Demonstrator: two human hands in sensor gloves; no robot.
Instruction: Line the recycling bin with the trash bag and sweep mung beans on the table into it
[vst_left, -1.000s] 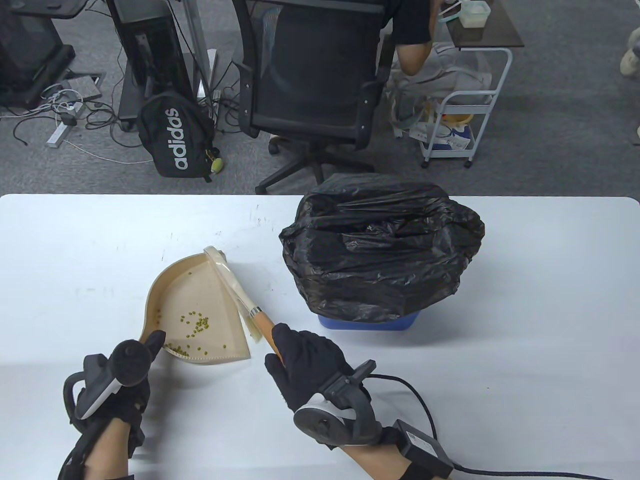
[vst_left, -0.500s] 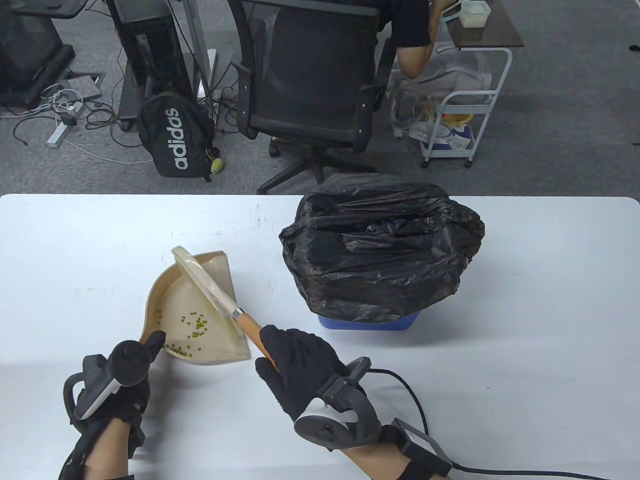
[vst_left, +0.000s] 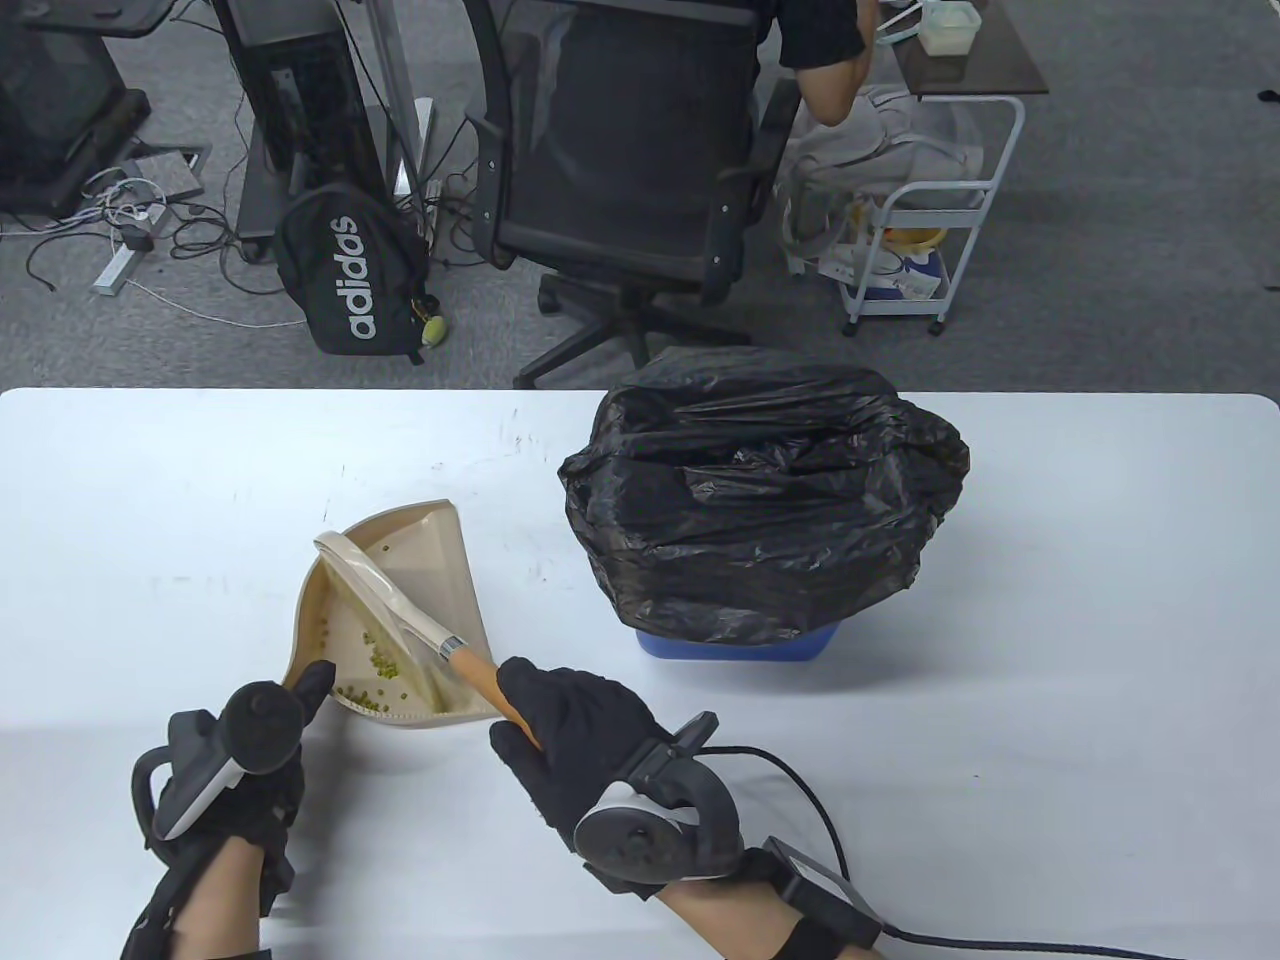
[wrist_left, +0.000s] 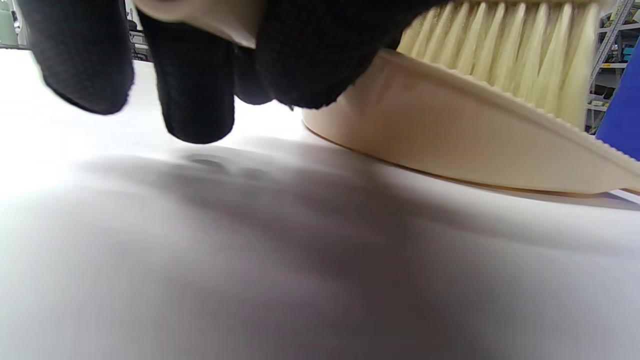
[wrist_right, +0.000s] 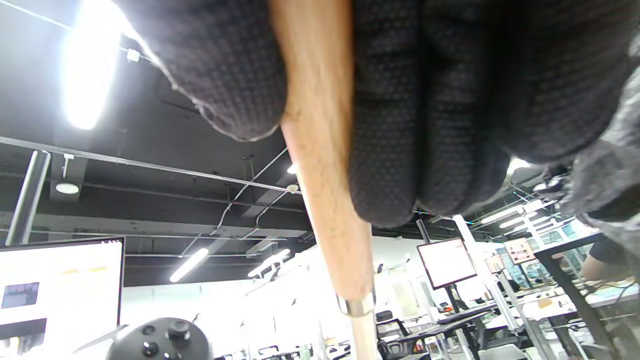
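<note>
My left hand (vst_left: 262, 712) grips the dustpan (vst_left: 400, 610) left of the bin (vst_left: 735, 645). My right hand (vst_left: 570, 715) grips the brush (vst_left: 400, 610), now swept leftward, herding beans (vst_left: 378, 678) deep into the pan; tipping them in comes next.

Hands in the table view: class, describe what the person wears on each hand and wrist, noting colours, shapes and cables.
Both the left hand and the right hand wear black knitted gloves. A tracker with a dark grey ring and a white patch is strapped to the back of each. Behind the right wrist sits a black box, from which a black cable runs off to the right.
</note>
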